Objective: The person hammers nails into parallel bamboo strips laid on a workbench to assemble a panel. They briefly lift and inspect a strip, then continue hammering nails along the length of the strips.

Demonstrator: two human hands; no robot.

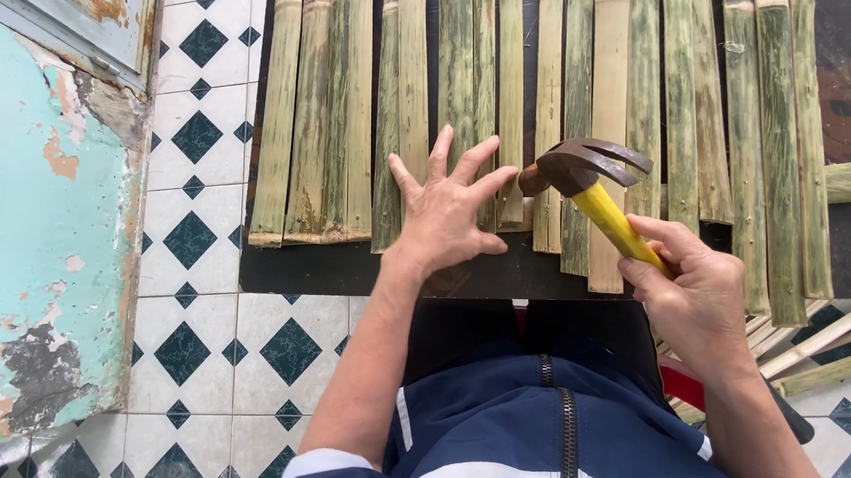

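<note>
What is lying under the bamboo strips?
Under the bamboo strips a dark flat board shows at its near edge and through the gaps. The left hand presses on the strips. How the strips are fixed is covered.

Dark board (343, 271), green bamboo slats (334, 113) side by side on it

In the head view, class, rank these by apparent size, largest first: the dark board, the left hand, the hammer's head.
1. Dark board
2. Left hand
3. Hammer's head

The hand and the hammer's head lie at similar nearness to the camera, so the order is fair.
</note>
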